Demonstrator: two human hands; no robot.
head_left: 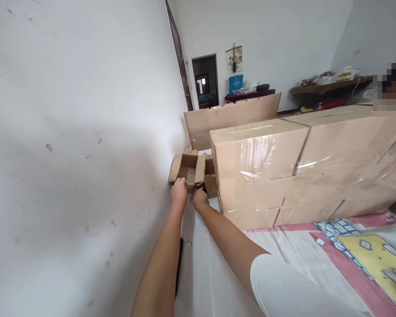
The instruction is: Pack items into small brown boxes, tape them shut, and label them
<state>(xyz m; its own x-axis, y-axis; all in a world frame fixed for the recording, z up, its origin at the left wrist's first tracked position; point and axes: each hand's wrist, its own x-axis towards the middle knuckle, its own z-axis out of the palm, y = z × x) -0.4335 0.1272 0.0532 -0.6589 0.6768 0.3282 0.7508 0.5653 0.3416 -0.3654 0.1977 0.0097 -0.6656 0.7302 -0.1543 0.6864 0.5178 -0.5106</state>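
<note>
Both my arms reach forward along the white wall. My left hand (178, 192) grips the near edge of a small open cardboard box (188, 169) with its flaps folded out. My right hand (199, 197) holds the same box at its lower right, beside another small folded box (211, 182). The small box sits in the narrow gap between the wall and a stack of large taped cartons (257, 154). The inside of the small box looks empty.
The white wall (69, 154) fills the left. Large taped cartons (346, 132) stretch right, with a flat cardboard panel (231, 116) behind. A patterned cloth (350, 251) covers the surface at lower right. A person's head shows at far right. A doorway (205, 81) and cluttered shelves lie beyond.
</note>
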